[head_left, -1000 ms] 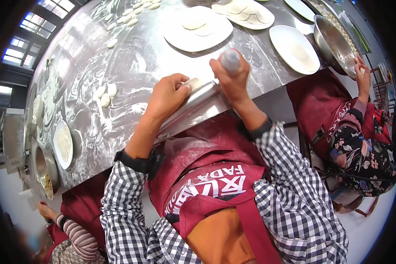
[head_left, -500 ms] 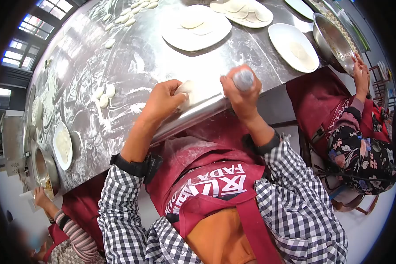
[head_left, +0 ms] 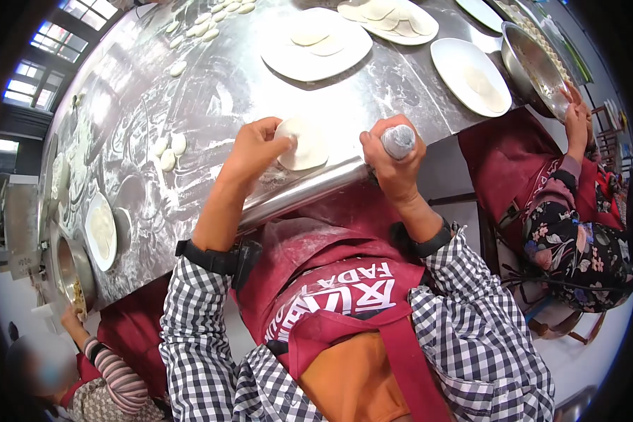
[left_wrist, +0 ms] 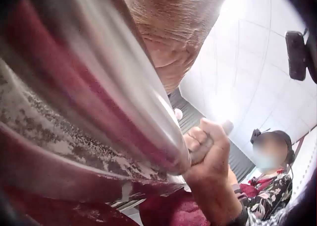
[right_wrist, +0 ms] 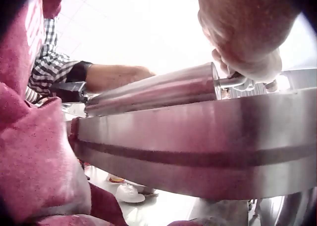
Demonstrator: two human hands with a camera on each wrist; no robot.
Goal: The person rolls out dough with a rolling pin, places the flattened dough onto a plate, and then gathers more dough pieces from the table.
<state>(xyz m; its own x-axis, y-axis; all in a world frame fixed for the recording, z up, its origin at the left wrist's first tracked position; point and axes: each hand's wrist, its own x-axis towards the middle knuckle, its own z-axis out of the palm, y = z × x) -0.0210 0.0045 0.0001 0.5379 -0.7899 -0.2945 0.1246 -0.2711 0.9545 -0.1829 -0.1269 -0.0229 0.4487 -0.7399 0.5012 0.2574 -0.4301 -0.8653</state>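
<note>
A thin round dough wrapper (head_left: 304, 145) lies on the floury metal table at its front edge. The left hand (head_left: 252, 153) pinches the wrapper's left rim between thumb and fingers. To the right, the right hand (head_left: 395, 158) grips one end of a metal rolling pin (head_left: 316, 186), whose barrel lies along the table edge, nearer the body than the wrapper. In the right wrist view the pin's barrel (right_wrist: 158, 89) rests above the table's side, with the right hand (right_wrist: 247, 32) around its thin handle.
Beyond the hands, a white plate (head_left: 316, 67) holds two wrappers; more plates stand at the right, beside a metal bowl (head_left: 524, 63) that another person touches. Small dough pieces (head_left: 168, 160) lie left. Another person works at a bowl (head_left: 67, 260) at the lower left.
The right hand and rolling pin have moved right and toward the body, off the dough. The wrapper, mostly covered before, now shows as a wide flat disc under the left fingers.
</note>
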